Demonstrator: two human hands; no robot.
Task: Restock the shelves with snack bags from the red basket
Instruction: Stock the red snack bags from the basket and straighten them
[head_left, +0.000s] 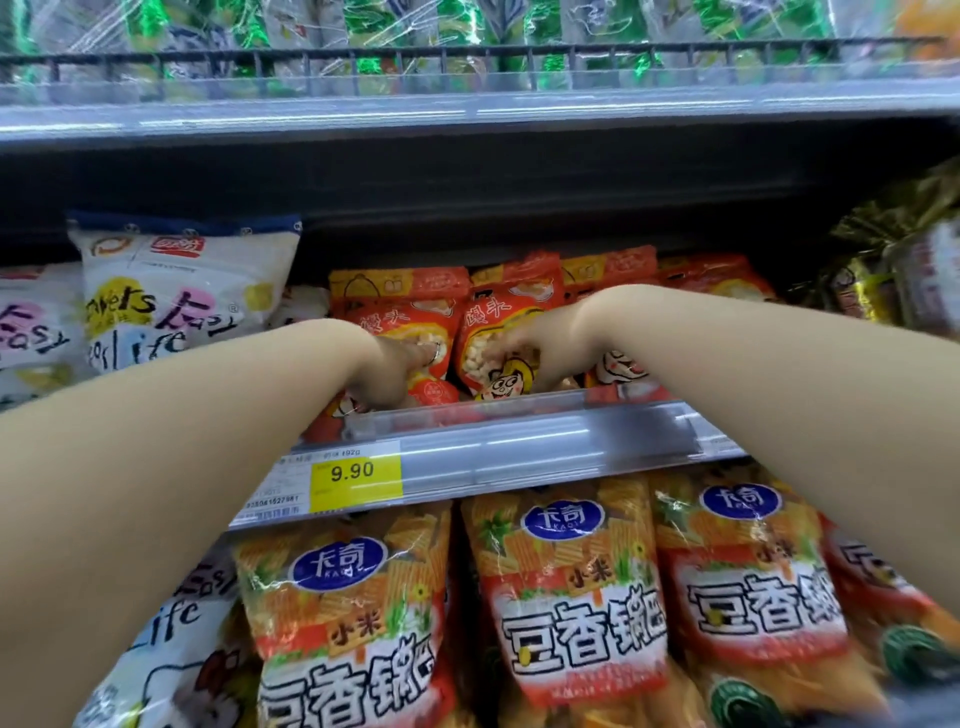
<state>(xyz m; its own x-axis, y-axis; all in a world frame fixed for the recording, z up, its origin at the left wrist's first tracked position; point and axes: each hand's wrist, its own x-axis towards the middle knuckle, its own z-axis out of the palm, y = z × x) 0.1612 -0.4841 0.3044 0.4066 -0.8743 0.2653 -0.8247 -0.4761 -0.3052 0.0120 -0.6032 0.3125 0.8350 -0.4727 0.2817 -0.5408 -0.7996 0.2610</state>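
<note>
The red snack bags (415, 306) stand upright in a row on the middle shelf (545, 447), above and to the right of the yellow price tag (356, 475), with more of the same pressed behind them. Both bare arms reach in over the tag. The right hand (535, 353) lies on the front of the red bag with the cartoon face (493, 332), fingers bent onto its clear window; blur hides whether it really grips. The left hand (395, 369), straight above the tag and wearing a ring (435, 354), rests low against the neighbouring red bag, and I cannot tell if its fingers close on anything.

A clear plastic lip (467, 410) runs along the shelf front just above the tag and hides the feet of the bags and the left fingertips. The tag sits in a grey price rail and reads 9.90.

Below the tag, orange bags (571, 597) with a blue oval logo lean in a packed row on the next shelf down; the forearms cross in front of the outer ones. Up and left of the tag stand white bags (176, 291) with pastel lettering, and more white ones lie below left. Far right of it are gold-wrapped packs (893, 260). High above, the upper shelf (467, 114) carries green and clear packs (363, 31) behind a black wire rail (415, 54), and its underside leaves the back of the middle shelf dark
</note>
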